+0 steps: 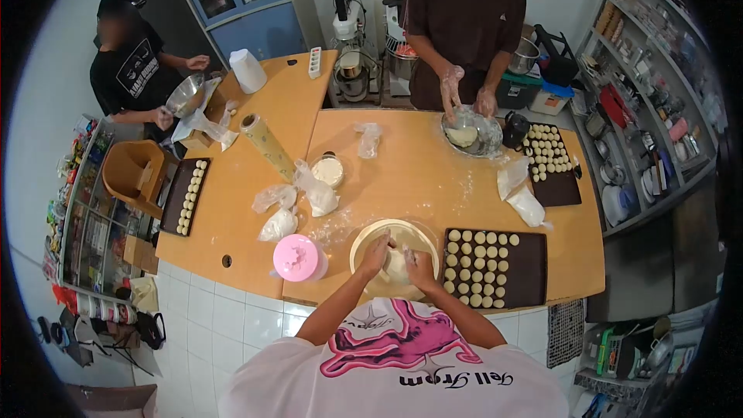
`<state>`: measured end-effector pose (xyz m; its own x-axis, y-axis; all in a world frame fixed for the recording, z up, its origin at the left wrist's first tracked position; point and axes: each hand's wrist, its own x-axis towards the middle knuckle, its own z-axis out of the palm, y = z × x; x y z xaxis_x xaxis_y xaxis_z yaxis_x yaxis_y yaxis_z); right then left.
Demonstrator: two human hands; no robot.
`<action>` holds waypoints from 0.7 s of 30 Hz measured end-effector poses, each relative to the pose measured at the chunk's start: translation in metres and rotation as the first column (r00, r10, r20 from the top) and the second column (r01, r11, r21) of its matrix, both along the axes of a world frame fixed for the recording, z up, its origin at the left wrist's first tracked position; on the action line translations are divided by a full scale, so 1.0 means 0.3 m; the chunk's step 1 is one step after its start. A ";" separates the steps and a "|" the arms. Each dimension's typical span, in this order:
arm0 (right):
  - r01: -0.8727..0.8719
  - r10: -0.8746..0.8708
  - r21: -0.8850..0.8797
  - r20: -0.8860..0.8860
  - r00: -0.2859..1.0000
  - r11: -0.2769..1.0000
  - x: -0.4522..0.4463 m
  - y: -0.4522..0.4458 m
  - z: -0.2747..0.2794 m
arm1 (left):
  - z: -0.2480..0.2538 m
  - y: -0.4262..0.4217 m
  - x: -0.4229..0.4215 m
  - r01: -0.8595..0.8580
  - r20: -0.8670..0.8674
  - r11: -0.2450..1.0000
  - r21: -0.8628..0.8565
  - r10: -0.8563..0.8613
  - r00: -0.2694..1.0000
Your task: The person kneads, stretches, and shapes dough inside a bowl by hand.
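Both of my hands are inside a wide cream basin (357, 243) at the table's front edge, with pale dough (396, 268) in it. My left hand (375, 255) is at the dough's left side, its fingers close together against it. On the other side, my right hand (420, 269) has its fingers curled in against the dough. My palms face each other, and the inner fingers are partly hidden. Right of the basin lies a dark tray (529, 267) with rows of small round dough balls (479, 251). A pink-lidded container (299, 258) stands to the left.
Flour bags (279, 224), a bowl of white powder (328, 172) and a wrap roll (267, 145) stand left of centre. Across the table, a person (467, 31) works dough in a metal bowl (486, 133). Another person (135, 70) holds a bowl at far left. More trays (556, 192) lie at the sides.
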<state>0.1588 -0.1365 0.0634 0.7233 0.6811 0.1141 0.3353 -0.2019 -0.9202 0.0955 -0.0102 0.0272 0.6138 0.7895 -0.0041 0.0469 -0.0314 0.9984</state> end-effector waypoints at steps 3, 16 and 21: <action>-0.005 -0.004 -0.108 -0.083 0.997 0.994 0.020 0.001 -0.050 | 0.052 0.006 -0.021 0.024 -0.234 0.998 -0.055 -0.036 0.971; 0.000 0.102 0.158 -0.639 0.762 0.987 0.036 -0.028 -0.027 | 0.099 0.021 0.001 0.095 0.035 0.591 -0.801 -0.111 0.993; -0.112 0.092 -0.006 -0.533 0.841 0.994 0.059 -0.038 0.055 | 0.060 0.045 -0.057 0.227 -0.115 0.907 -0.354 -0.283 0.952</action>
<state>0.1766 -0.1480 0.0798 0.5923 0.7505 -0.2930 -0.1821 -0.2295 -0.9561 0.0784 0.0033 0.0452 0.7630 0.5409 -0.3539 0.2417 0.2692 0.9323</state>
